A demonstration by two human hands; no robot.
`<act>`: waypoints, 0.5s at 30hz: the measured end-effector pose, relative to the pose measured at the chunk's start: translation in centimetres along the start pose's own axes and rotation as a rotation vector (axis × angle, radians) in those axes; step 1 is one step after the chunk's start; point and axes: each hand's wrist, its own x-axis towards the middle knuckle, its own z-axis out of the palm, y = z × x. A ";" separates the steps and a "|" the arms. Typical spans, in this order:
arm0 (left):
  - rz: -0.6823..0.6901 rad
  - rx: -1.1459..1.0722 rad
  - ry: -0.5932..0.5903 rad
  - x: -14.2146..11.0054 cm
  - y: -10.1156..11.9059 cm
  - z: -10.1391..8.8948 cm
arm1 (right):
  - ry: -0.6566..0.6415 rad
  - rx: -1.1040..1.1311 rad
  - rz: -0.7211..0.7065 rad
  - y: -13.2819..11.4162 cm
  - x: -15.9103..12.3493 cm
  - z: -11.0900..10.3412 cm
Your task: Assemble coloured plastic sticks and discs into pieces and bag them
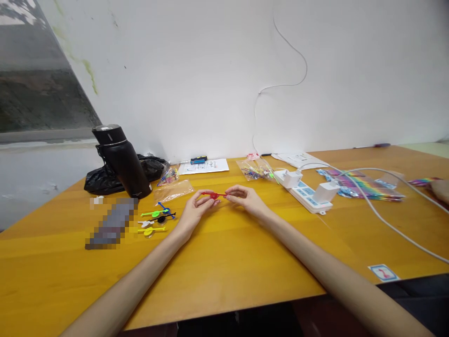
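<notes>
A small red plastic piece [212, 195] with a thin stem is held between both hands over the middle of the orange table [224, 262]. My left hand [195, 209] pinches its rounded end. My right hand [244, 197] pinches the thin end. Just left of my left hand lie several small plastic pieces on the table: a blue one [164, 207], a green one [154, 213], a black one [162, 218], a white one [146, 223] and a yellow one [151, 230].
A black flask [122, 161] stands at the back left before a black bag [105, 180]. Clear bags of parts [255, 169], papers [203, 166], a white power strip [308, 194] with chargers and cables, and rainbow packets [365, 186] lie behind. Another person's hand [441, 189] shows at the right edge.
</notes>
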 end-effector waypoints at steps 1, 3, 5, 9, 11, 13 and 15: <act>0.002 0.008 -0.004 0.0 0.0 0.0 | -0.013 -0.003 -0.002 0.1 0.0 0.0; 0.003 0.020 -0.002 0.0 -0.1 -0.1 | -0.035 0.003 0.008 0.2 0.0 0.2; 0.002 0.032 0.004 0.0 -0.1 -0.1 | -0.040 0.010 0.017 0.1 -0.1 0.3; -0.009 0.052 0.005 -0.1 0.0 0.0 | -0.029 -0.007 0.014 0.0 -0.2 0.6; -0.013 0.049 0.009 -0.1 0.1 0.1 | -0.023 -0.021 0.020 -0.1 -0.2 0.7; -0.010 0.051 0.007 -0.2 0.1 0.1 | -0.016 -0.037 0.025 0.0 -0.3 0.6; -0.004 0.064 0.004 -0.2 0.2 0.2 | -0.017 -0.055 0.028 0.0 -0.3 0.6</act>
